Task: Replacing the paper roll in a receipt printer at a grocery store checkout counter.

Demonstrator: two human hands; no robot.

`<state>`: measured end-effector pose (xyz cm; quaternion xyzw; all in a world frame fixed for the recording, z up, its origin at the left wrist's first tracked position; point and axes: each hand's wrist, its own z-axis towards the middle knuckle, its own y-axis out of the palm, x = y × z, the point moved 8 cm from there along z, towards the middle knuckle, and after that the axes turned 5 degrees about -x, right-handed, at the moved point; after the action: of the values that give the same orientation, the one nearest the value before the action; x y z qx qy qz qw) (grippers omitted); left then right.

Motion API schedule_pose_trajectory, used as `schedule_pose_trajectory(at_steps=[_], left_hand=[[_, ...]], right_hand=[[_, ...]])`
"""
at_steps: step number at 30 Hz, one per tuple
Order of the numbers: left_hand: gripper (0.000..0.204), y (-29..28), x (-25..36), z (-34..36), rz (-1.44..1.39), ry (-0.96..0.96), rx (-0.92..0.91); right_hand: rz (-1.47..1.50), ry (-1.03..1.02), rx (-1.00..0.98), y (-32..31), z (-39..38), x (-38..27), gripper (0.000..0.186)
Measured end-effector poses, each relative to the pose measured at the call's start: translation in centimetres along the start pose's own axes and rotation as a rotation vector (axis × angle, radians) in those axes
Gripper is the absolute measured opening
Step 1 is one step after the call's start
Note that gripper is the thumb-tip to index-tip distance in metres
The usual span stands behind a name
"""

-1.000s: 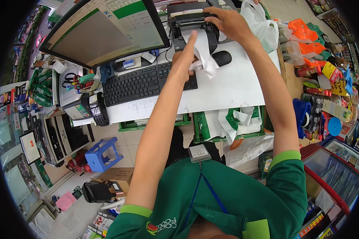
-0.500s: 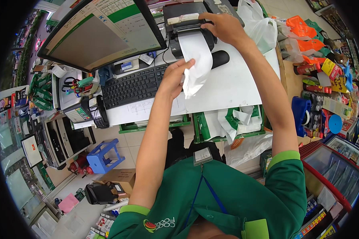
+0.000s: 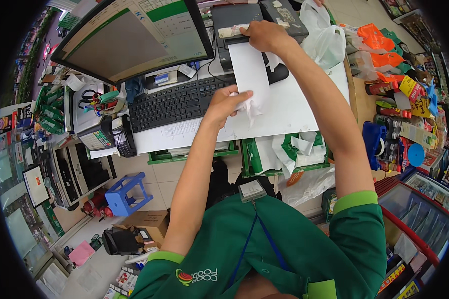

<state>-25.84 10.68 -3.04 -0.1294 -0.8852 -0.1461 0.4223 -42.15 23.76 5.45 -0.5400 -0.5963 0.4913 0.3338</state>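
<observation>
paper strip is seen upper centre, hung from printer; crumpled lower end is pinched by left hand. printer's front edge is touched by right hand, fingers bent, grip can't be told. strip could be torn if tugged askew.

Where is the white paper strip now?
The paper strip is upper centre in the head view, running between the black printer and the left hand, near the keyboard.

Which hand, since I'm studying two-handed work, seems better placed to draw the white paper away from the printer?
Probably the left hand: it grips the white paper near its lower end, while the right hand is up at the front edge of the printer.
</observation>
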Motion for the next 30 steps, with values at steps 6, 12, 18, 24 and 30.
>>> schedule_pose_trajectory(at_steps=[6, 12, 18, 24, 30], left_hand=[[0.027, 0.5, -1.5, -1.7, -0.067, 0.037, -0.038], [0.023, 1.1, -1.9, -2.8, -0.033, 0.052, -0.084], [0.027, 1.3, -2.5, -5.3, -0.087, 0.1, -0.076], [0.035, -4.1, -12.9, -12.6, -0.074, 0.013, 0.097], [0.032, -11.5, -23.3, -21.4, -0.019, -0.192, 0.365]], right_hand=[[0.461, -0.056, 0.256, -1.1, -6.1, 1.0, 0.048], [1.112, 0.273, -0.223, 9.2, -11.8, 1.7, 0.075], [1.604, 0.143, -0.098, 11.5, -12.5, -0.2, 0.045], [1.696, 0.092, -0.025, 10.4, -13.5, -0.5, 0.04], [1.707, 0.134, 0.017, 8.8, -14.7, -0.5, 0.031]])
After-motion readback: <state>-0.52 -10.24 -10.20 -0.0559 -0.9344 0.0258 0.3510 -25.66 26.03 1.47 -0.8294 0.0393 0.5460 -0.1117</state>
